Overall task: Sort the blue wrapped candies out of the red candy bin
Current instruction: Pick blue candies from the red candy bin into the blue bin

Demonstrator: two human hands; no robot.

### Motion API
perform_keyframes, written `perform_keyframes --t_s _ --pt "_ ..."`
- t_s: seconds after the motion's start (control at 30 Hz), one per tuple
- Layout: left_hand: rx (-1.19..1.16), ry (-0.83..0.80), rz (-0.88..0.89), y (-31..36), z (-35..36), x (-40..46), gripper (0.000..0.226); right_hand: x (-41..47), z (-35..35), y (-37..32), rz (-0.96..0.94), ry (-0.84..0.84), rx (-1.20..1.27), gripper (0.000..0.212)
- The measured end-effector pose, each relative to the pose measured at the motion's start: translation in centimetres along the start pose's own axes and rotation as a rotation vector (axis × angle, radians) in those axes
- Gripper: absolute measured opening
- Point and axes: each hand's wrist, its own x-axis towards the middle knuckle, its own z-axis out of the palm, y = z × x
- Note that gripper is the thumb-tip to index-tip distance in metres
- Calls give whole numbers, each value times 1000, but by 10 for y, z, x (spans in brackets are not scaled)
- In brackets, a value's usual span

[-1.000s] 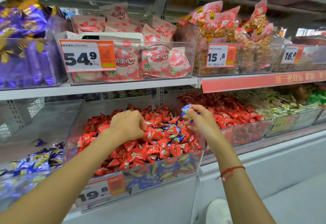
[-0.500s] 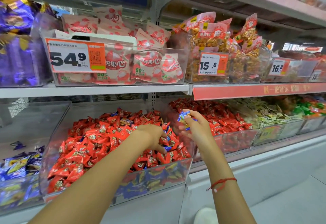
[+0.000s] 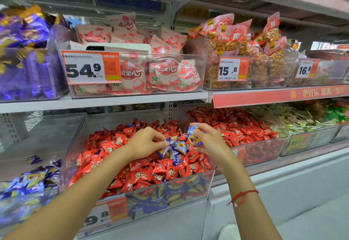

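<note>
Best done by pinching each blue wrapper at a twisted end and lifting straight up, so no red candies (image 3: 143,173) came along. Left hand (image 3: 145,143) down on the heap in the red candy bin (image 3: 170,188), fingers curled and pinching a blue wrapped candy (image 3: 164,150) at the top of a small blue cluster (image 3: 179,148). Right hand (image 3: 209,141) just beside that cluster, thumb and fingers closed on more blue wrapped candies (image 3: 193,131), lifted clear of the heap. Probably wise to empty the full right hand before gathering more. More blue wrappers pressed against the bin's clear front wall, low down, likely to need digging.

Blue candy bin (image 3: 32,185) just to the left, mostly bare. Second red bin (image 3: 255,151) to the right. Above, bagged snacks behind price tags 54.9 (image 3: 85,69), 15.8 (image 3: 228,70) and 16.8 (image 3: 305,69).
</note>
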Motion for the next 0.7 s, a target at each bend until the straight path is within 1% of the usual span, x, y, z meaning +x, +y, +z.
perform_keyframes --t_s 0.1,0.2,0.23,0.3,0.33,0.37,0.43,0.5,0.57,0.63,0.67,0.7 --pt "-203 77 -30 -1 -9 -5 13 -2 7 -1 -9 -43 -15 25" --pt "-298 131 -58 4 -13 -9 9 -3 18 -1 -29 -59 -50 23" --pt "-350 141 -81 7 -15 -10 8 -4 23 -2 -23 -66 -35 22" --pt "-449 133 -160 13 -18 -12 14 -6 34 -7 33 -89 119 25" --pt "-448 132 -182 14 -20 -12 18 -8 39 -9 74 -120 237 28" --pt "-404 137 -168 14 -20 -13 22 -10 43 -11 110 -158 347 31" --pt "-292 120 -97 12 -22 -16 30 -11 50 -11 145 -196 455 32" --pt "-217 110 -53 11 -27 -25 32 -9 54 -8 147 -153 439 31" --pt "-239 115 -59 6 -37 -33 32 -8 56 -6 153 -104 422 30" --pt "-237 95 -53 -2 -47 -42 32 -8 59 -7 176 -130 466 30" --pt "-207 72 -35 -6 -51 -45 31 -8 62 -7 171 -149 458 30" --pt "-133 42 -13 -11 -53 -47 29 -7 65 -8 149 -151 401 30"
